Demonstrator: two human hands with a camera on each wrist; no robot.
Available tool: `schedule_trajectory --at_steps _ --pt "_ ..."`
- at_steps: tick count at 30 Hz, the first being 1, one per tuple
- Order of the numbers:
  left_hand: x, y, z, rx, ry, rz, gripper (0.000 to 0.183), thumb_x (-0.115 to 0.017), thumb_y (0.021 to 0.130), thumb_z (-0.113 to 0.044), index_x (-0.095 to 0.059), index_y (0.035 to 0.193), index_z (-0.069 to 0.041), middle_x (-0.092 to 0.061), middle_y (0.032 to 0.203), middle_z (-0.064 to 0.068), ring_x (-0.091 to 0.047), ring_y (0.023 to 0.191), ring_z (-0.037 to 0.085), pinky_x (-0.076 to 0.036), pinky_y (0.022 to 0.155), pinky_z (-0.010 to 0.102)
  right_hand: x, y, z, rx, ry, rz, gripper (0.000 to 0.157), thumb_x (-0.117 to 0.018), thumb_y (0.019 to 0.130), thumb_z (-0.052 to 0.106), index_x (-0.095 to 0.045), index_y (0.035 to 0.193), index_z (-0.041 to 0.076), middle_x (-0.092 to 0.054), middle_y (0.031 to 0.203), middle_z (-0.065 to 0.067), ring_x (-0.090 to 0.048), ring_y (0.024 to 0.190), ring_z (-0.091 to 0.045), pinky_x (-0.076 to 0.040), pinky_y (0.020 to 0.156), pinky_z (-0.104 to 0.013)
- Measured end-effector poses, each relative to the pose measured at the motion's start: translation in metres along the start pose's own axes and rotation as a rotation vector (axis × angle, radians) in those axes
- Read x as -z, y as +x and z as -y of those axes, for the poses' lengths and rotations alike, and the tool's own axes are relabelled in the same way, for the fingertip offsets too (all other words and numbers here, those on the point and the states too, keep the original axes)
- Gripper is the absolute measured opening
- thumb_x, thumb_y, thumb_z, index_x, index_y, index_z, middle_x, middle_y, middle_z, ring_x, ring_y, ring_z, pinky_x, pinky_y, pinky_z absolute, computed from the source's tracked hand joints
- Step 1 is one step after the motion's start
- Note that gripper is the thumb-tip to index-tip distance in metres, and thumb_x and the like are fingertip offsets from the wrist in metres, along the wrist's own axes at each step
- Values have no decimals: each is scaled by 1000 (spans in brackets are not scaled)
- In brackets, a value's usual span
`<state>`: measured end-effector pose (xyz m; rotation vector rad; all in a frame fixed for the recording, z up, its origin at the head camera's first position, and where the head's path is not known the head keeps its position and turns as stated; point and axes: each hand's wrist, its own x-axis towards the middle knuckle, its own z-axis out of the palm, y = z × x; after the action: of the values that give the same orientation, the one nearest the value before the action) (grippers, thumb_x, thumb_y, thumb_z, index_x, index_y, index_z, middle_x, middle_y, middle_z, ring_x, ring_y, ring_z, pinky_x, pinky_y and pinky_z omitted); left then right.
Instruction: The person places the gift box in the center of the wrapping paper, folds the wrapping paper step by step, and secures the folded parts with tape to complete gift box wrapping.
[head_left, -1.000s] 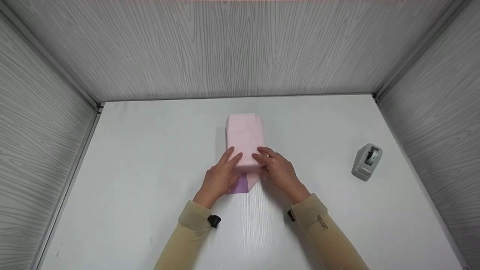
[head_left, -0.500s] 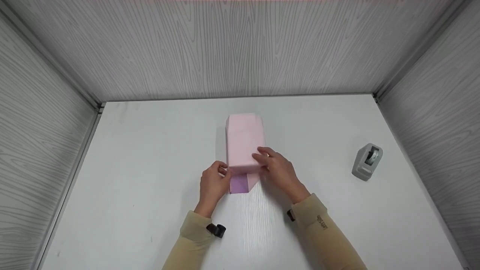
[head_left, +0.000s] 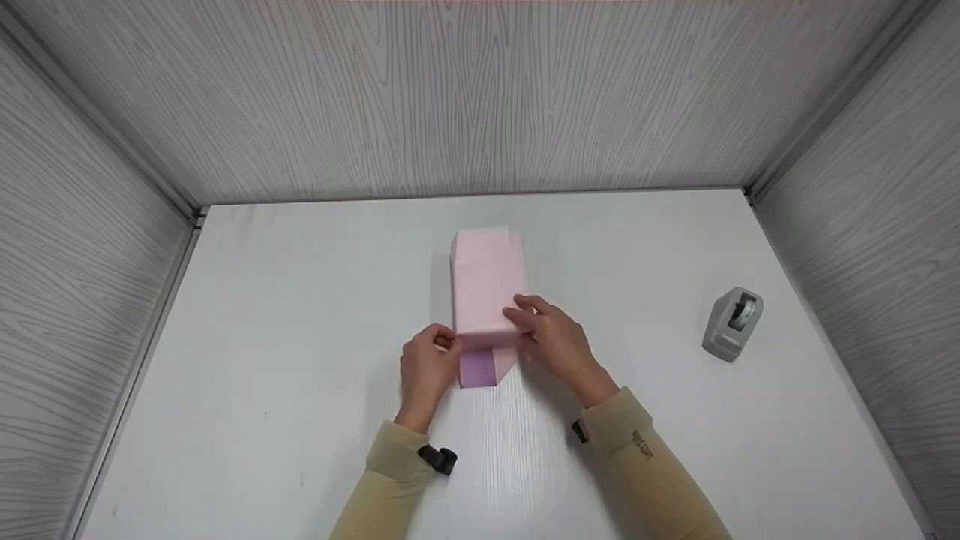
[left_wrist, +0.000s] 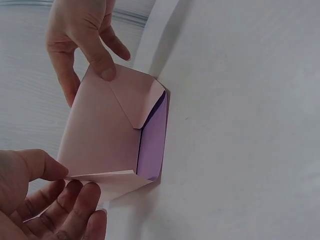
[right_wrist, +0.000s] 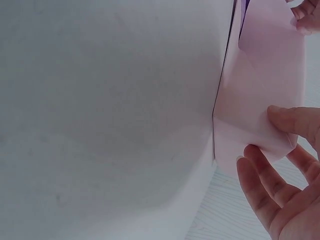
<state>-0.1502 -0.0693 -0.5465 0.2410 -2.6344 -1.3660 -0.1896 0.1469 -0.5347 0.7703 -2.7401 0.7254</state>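
Pinches paper flap (left_wrist: 121, 183) with left hand (head_left: 429, 369), grips pink parcel (head_left: 489, 281) by near corner with right hand (head_left: 560, 343). Seems light, easily creased; best held along edges

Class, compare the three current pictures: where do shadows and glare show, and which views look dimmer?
Head view: brightest, with a faint shadow left of the pink package and a soft sheen on the white table below it; left wrist view: dimmer, soft shadows beside the package; right wrist view: also dim, a broad, soft-edged shadow across the table.
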Motion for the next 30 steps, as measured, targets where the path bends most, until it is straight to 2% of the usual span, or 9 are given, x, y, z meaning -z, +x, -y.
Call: schedule_trajectory --at_steps 5,14,22,30 --pt "-1 0 1 -21 -8 -10 3 -69 86 -13 -69 86 -10 -66 76 -1 -62 68 13 -50 60 33 0 0 0 -2 -4 -4 49 -76 79 -4 -71 123 16 -58 134 -6 -62 112 -29 -54 81 -41" --pt "-1 -4 4 1 17 4 9 -69 88 -18 -68 83 -11 -65 74 -2 -60 65 13 -49 59 32 0 0 1 -17 -10 8 48 -77 80 -2 -71 123 18 -58 134 -6 -62 112 -29 -54 83 -42" --pt "-1 -5 7 -47 19 -3 9 -70 87 -16 -67 79 -11 -64 72 -2 -58 63 14 -47 59 33 -1 0 1 -37 -10 15 48 -78 80 0 -71 124 19 -58 135 -4 -62 111 -28 -54 80 -41" --pt "-1 -9 9 -10 6 22 10 -71 85 -18 -68 79 -11 -65 73 -2 -58 61 13 -48 57 32 -1 -1 1 -56 3 24 48 -78 81 1 -70 125 19 -57 136 -2 -61 114 -26 -53 83 -41"
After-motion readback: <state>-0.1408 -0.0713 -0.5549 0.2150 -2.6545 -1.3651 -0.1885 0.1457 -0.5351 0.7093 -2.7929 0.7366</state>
